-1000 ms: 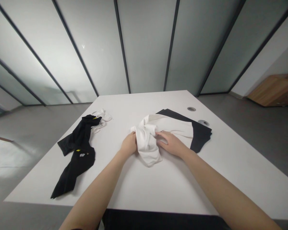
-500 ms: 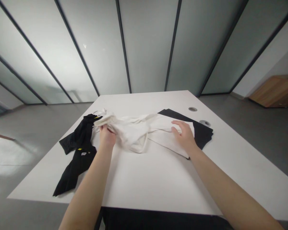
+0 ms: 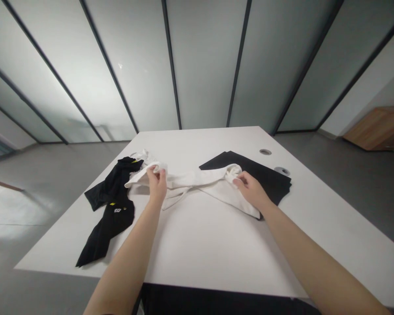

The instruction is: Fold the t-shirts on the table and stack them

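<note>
A white garment is stretched sideways between my hands, its middle sagging; its exact kind is not clear. My left hand pinches its bunched left part, from which a flap hangs further left. At the other end my right hand has thumb and fingers closed on a gathered roll of the cloth. Beneath it, another flat white cloth lies over a stack of dark folded fabric. Where the two white pieces meet is partly hidden.
Crumpled black clothing with small yellow marks lies on the left of the white table, with some white fabric behind it. Two round cable grommets sit at the right. A frosted glass wall stands behind.
My right hand has gone from spread fingers to gripping the white garment's right end. My left hand has shifted slightly right, and the garment is now drawn out into a narrower band.
</note>
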`<act>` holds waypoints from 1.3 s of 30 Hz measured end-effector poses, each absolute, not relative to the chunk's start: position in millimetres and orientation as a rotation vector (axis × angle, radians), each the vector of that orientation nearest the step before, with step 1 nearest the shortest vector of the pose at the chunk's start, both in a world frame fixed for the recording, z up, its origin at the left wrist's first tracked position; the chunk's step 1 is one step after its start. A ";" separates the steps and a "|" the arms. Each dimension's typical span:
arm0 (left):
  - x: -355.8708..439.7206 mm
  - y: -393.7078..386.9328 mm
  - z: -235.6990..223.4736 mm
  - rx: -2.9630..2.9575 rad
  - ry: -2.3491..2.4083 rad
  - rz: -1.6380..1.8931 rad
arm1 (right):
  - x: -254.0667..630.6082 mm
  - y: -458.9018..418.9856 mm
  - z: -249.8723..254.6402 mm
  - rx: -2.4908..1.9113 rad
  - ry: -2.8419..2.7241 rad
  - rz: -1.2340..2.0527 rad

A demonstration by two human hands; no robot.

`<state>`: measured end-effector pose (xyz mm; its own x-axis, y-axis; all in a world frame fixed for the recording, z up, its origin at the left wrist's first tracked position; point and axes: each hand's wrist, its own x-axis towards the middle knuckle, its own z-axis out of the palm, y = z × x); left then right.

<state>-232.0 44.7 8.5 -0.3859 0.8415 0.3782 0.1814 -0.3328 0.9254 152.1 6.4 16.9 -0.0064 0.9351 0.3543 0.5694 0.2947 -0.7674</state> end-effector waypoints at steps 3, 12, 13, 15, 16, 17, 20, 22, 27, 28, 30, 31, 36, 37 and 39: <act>-217.0 31.9 6.5 1.823 1.654 1.278 | 128.8 -10.8 24.0 -1.068 -1.792 0.997; -202.2 9.0 24.3 2.050 2.173 0.329 | 115.4 -12.7 17.8 -1.097 -1.918 1.173; -201.6 8.6 25.5 1.991 2.251 0.322 | 119.6 -8.7 15.7 -1.223 -1.912 0.945; -202.2 8.5 27.2 1.866 2.384 0.326 | 128.9 -2.2 10.6 -1.451 -1.968 0.548; -203.4 8.7 27.9 1.810 2.424 0.321 | 133.1 -0.1 7.5 -1.548 -2.024 0.412; -205.1 9.1 28.5 1.763 2.444 0.309 | 136.5 1.3 4.4 -1.633 -2.084 0.321; -211.3 11.0 30.4 1.743 2.411 0.293 | 140.7 4.1 -3.8 -1.795 -2.188 0.235; -215.5 12.6 31.3 1.794 2.365 0.323 | 140.1 7.1 -7.2 -1.846 -2.181 0.220; -226.0 18.0 29.3 1.977 2.175 0.482 | 146.6 19.9 -12.7 -1.942 -2.041 0.151; -227.7 19.2 28.0 2.032 2.109 0.518 | 150.7 22.2 -14.1 -1.964 -2.005 0.130; -229.4 21.2 24.9 2.140 1.956 0.593 | 160.6 25.6 -16.8 -2.015 -1.920 0.078; -229.1 22.0 23.4 2.188 1.872 0.631 | 165.6 26.5 -17.6 -2.040 -1.870 0.049; -213.7 18.4 22.4 2.252 1.411 0.759 | 170.2 23.1 -10.1 -1.906 -1.685 -0.024; -208.4 15.9 24.1 2.223 1.310 0.767 | 164.3 20.1 -6.7 -1.777 -1.709 0.031; -196.7 10.0 28.0 2.150 1.126 0.778 | 145.4 11.1 -0.3 -1.462 -1.807 0.259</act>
<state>-196.7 10.0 28.0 0.4724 0.8523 0.2244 0.5113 -0.4724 0.7179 145.4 11.1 -0.3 -0.0326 0.8984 0.4381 0.7389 0.3168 -0.5947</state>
